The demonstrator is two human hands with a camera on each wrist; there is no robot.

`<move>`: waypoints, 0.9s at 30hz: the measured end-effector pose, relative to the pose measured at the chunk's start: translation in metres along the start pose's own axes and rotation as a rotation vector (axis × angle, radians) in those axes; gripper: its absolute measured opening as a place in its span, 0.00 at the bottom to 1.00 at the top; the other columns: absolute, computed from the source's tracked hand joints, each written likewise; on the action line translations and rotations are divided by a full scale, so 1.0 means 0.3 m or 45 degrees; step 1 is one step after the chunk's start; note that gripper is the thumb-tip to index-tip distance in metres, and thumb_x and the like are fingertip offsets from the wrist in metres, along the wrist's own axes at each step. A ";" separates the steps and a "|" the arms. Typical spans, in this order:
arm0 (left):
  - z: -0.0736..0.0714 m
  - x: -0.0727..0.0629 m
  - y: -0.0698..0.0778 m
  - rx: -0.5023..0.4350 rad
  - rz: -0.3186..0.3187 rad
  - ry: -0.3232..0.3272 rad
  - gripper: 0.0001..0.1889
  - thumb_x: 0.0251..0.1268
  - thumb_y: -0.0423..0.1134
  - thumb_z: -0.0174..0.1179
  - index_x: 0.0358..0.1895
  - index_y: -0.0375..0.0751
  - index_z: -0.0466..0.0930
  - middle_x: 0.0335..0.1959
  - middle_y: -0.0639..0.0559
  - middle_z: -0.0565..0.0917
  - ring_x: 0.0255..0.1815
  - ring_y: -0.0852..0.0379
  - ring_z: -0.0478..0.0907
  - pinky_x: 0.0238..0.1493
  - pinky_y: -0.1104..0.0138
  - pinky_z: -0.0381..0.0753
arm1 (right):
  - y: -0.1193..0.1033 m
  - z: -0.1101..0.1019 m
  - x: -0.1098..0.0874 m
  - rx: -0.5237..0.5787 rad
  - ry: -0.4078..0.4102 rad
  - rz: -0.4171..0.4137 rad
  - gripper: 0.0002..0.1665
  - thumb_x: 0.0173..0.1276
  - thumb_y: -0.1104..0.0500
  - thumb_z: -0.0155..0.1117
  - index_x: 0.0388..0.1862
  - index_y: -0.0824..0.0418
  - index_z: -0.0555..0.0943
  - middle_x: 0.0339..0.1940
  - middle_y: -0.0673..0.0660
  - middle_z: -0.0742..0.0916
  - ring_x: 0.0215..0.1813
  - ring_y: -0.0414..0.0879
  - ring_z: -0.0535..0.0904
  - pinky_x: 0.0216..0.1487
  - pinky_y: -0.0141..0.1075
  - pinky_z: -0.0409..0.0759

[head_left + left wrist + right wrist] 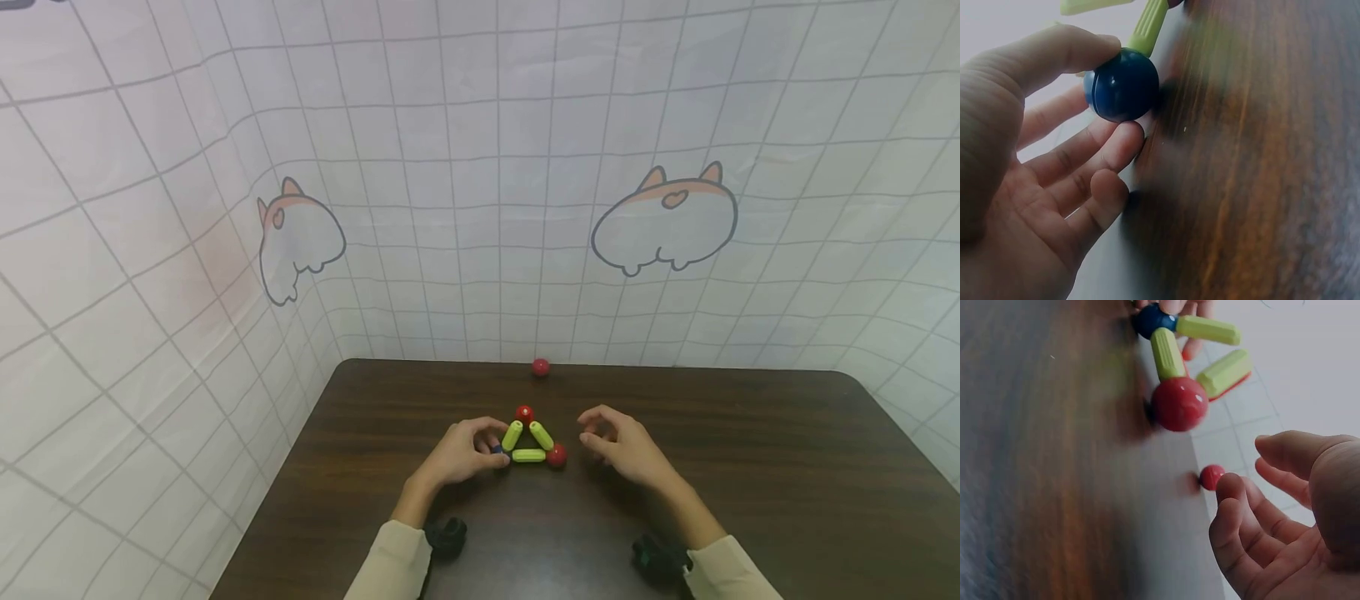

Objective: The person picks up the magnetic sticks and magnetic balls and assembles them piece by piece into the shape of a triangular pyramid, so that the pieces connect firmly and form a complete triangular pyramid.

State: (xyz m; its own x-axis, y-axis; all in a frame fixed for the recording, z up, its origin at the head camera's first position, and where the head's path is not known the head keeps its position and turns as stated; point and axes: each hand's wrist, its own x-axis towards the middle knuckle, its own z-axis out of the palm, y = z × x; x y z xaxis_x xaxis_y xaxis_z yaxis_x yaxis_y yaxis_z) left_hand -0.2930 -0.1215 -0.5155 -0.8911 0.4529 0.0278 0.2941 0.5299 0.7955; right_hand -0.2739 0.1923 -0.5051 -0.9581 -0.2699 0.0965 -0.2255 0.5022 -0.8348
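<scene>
On the table, three yellow-green magnetic rods (528, 456) form a triangle with balls at its corners. One red ball (525, 412) sits at the far corner and another red ball (1179, 404) at the near right corner. My left hand (461, 452) pinches the blue ball (1124, 84) at the near left corner, thumb on one side and fingers on the other; a rod end meets this ball. To the right of the triangle, my right hand (622, 446) hovers apart from it, fingers loosely curved and holding nothing.
A loose red ball (540, 367) lies at the table's back edge, behind the triangle. The dark wood table (750, 467) ends against a white grid-patterned cloth (480, 208) that rises at the back and sides. Dark bands (447, 537) circle both wrists.
</scene>
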 end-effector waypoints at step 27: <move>-0.008 -0.001 -0.006 -0.007 -0.031 -0.014 0.25 0.62 0.41 0.72 0.63 0.45 0.82 0.39 0.53 0.83 0.32 0.60 0.78 0.29 0.68 0.79 | -0.021 -0.076 0.382 0.041 -0.234 -0.009 0.35 0.72 0.58 0.69 0.74 0.61 0.70 0.70 0.69 0.76 0.52 0.63 0.84 0.39 0.40 0.83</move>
State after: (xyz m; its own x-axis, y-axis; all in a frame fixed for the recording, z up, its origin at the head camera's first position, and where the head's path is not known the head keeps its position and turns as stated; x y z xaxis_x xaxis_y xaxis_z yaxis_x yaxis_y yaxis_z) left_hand -0.2942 -0.1244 -0.5156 -0.8940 0.4480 0.0020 0.2707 0.5366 0.7992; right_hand -0.3863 0.1768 -0.4764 -0.9074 -0.4201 0.0041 -0.2233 0.4740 -0.8517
